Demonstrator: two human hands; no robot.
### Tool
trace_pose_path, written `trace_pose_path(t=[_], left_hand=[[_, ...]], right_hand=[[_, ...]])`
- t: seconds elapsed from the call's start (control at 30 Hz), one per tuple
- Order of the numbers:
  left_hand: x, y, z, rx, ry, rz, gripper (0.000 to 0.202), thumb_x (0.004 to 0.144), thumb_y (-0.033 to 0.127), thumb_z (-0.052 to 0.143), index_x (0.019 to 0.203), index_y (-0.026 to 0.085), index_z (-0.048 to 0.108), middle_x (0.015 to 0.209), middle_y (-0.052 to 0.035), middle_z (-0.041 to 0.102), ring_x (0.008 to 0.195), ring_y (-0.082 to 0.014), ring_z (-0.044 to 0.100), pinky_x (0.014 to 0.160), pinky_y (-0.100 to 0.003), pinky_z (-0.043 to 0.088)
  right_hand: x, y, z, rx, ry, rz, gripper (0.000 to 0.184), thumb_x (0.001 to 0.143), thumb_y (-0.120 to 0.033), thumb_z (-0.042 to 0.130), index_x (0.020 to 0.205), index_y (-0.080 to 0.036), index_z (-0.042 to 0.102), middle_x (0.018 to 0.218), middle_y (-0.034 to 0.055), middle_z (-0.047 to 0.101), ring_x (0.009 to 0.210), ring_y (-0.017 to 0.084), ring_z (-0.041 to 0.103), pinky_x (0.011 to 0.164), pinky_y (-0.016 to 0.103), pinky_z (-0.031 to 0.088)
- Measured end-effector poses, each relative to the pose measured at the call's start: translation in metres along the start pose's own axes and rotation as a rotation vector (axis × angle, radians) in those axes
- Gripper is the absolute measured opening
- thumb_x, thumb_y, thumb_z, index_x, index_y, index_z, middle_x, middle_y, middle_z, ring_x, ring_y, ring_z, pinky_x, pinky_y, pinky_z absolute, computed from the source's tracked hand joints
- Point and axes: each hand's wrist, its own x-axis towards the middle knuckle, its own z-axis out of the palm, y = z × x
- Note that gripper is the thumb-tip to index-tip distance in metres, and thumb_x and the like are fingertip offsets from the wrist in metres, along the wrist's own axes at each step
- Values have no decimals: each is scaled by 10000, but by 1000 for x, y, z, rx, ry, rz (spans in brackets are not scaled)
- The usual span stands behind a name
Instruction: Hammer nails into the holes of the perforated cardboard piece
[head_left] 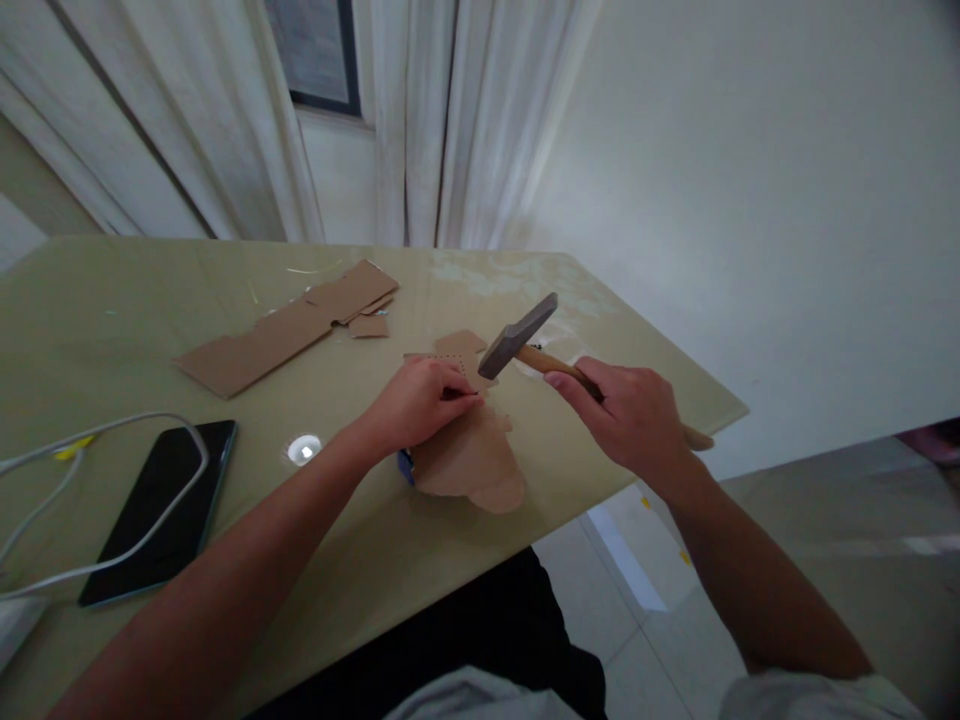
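My right hand (628, 412) is wrapped round the wooden handle of a hammer (519, 335), whose grey metal head hovers just above a brown cardboard cut-out (471, 455) on the table. My left hand (420, 400) rests on that cardboard, with its fingertips pinched together under the hammer head; whatever they hold is too small to make out. A row of small holes runs along the cardboard near my fingers. Something blue peeks out from under the cardboard by my left wrist.
A long strip of cardboard (285, 335) and small scraps lie at the back of the beige table (112, 330). A black phone (161, 510) with a white cable (90, 440) across it lies at the left. The table edge runs close on the right, with tiled floor below.
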Motion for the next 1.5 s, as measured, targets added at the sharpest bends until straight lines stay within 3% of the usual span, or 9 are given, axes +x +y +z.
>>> trace_pose_path(t=[0.17, 0.37, 0.57, 0.8, 1.03, 1.33, 1.43, 1.5], left_hand=[[0, -1, 1, -1, -15, 11, 221, 1000, 281, 732, 822, 222, 848, 815, -28, 766, 736, -167, 651, 709, -309, 436], [1, 0, 0, 20, -23, -11, 209, 997, 292, 739, 843, 230, 865, 850, -36, 798, 773, -181, 679, 740, -313, 463], [1, -1, 2, 17, -44, -8, 203, 1002, 283, 721, 877, 226, 870, 906, -42, 810, 811, -188, 695, 761, -315, 479], [1, 0, 0, 45, -50, -28, 223, 1004, 300, 733, 836, 229, 861, 866, -34, 789, 791, -186, 679, 753, -330, 451], [2, 1, 1, 70, -66, -34, 234, 991, 297, 728, 803, 230, 850, 857, -44, 769, 775, -187, 657, 737, -326, 449], [2, 2, -2, 22, -92, -91, 202, 990, 346, 751, 874, 242, 880, 902, -40, 755, 818, -194, 681, 783, -345, 472], [2, 4, -4, 51, -126, -96, 186, 961, 389, 794, 933, 226, 880, 977, -64, 768, 910, -230, 703, 847, -369, 501], [0, 5, -7, 116, -143, -95, 322, 896, 494, 862, 1064, 220, 873, 1139, -97, 778, 1077, -301, 702, 976, -435, 510]], right_hand=[[-2, -4, 0, -42, -56, -46, 910, 1031, -892, 133, 750, -223, 681, 638, 84, 681, 570, 205, 560, 598, 347, 194], [-1, -2, 1, 7, 30, 21, 871, 1046, -880, 188, 801, -213, 692, 643, 70, 678, 585, 202, 581, 611, 334, 241], [-5, -5, 9, -43, -53, -37, 949, 1041, -875, 88, 774, -198, 698, 682, 85, 712, 581, 181, 563, 610, 332, 204], [-5, 0, 8, 0, 38, 27, 914, 1044, -884, 148, 789, -198, 697, 652, 73, 686, 584, 183, 574, 615, 322, 253], [-10, -1, 15, -80, -80, -32, 893, 1078, -835, 149, 828, -205, 730, 716, 88, 733, 623, 195, 599, 621, 343, 200], [-11, 3, 13, -30, 8, -3, 873, 1072, -848, 196, 794, -207, 719, 668, 71, 705, 596, 184, 587, 620, 325, 253], [-12, 3, 14, -24, 26, -11, 859, 1072, -848, 221, 797, -205, 720, 661, 65, 699, 587, 179, 579, 611, 320, 248], [-13, 4, 14, -21, 36, -14, 851, 1074, -844, 235, 797, -204, 723, 665, 65, 700, 581, 178, 574, 608, 320, 242]])
